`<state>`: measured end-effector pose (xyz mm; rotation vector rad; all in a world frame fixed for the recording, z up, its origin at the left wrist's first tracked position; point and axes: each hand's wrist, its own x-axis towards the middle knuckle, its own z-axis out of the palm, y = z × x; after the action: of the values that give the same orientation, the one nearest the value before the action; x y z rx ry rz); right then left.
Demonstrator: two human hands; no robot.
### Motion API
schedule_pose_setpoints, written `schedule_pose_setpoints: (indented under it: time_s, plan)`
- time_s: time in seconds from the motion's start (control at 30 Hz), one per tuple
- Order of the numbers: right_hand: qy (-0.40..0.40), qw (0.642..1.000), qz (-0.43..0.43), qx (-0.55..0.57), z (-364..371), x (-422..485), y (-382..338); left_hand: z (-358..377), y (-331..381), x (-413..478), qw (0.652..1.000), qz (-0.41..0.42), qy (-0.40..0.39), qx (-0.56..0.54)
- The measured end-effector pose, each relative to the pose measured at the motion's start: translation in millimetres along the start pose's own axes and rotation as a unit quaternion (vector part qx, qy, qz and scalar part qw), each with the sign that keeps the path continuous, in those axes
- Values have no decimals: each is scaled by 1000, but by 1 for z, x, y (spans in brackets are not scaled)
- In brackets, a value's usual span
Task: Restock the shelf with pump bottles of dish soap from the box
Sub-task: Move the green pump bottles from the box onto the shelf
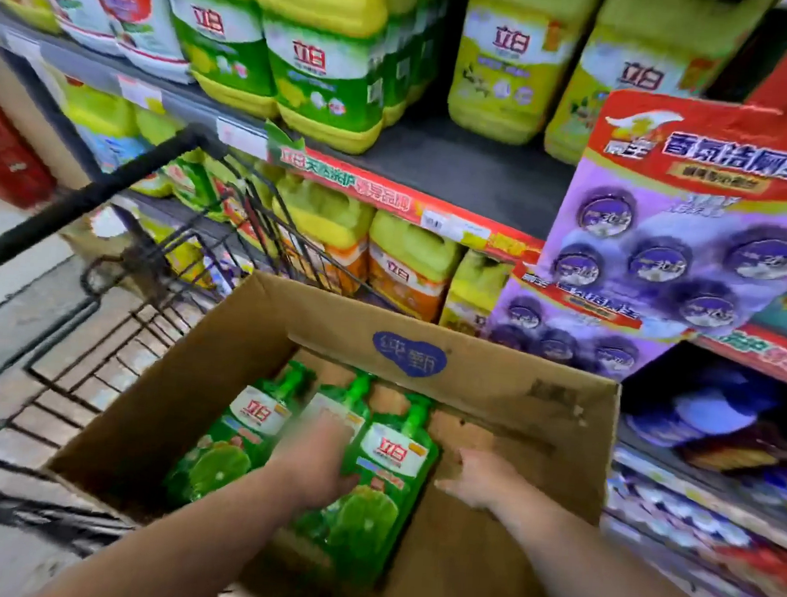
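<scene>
An open cardboard box (492,391) sits in a shopping cart and holds three green pump bottles of dish soap lying flat. My left hand (317,462) reaches in and rests on the middle bottle (340,407), fingers curled over it; a firm grasp cannot be told. The right bottle (381,486) lies beside it, and the left bottle (234,441) lies further over. My right hand (476,479) is spread open on the bare cardboard floor of the box, to the right of the bottles, holding nothing.
The black wire cart (160,251) stands against shelves. On the grey shelf (467,172) stand large yellow detergent jugs (326,57), with a gap between them. Purple toilet-cleaner cards (679,236) hang at the right. More jugs fill the lower shelf.
</scene>
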<state>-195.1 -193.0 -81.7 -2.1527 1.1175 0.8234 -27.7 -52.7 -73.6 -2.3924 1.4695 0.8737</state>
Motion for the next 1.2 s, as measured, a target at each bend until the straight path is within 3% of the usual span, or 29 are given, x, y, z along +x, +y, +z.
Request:
schedule_pose_setpoints:
  time_s: [0.23,0.4,0.5,0.73,0.87,1.07,1.2]
  plan:
    - [17,974,118,194,41,52,-22,33,-16,46,994,44,-98,-30]
    - [32,901,202,383,63,86,-25,50,-16,66,989,61,-117,-74]
    - [33,867,243,433,74,100,-25,57,-19,74,986,54,-123,-103]
    - [49,804,270,527,84,113,-27,73,-34,85,982,40,-138,-119]
    - [2,750,259,608,88,109,-31,78,-35,87,982,43,-139,-116]
    - [-75,725,246,639,90,91,-28,78,-37,90,981,44,-151,-112]
    - [-11,685,264,679,96,77,-28,75,-35,89,982,45,-156,-97]
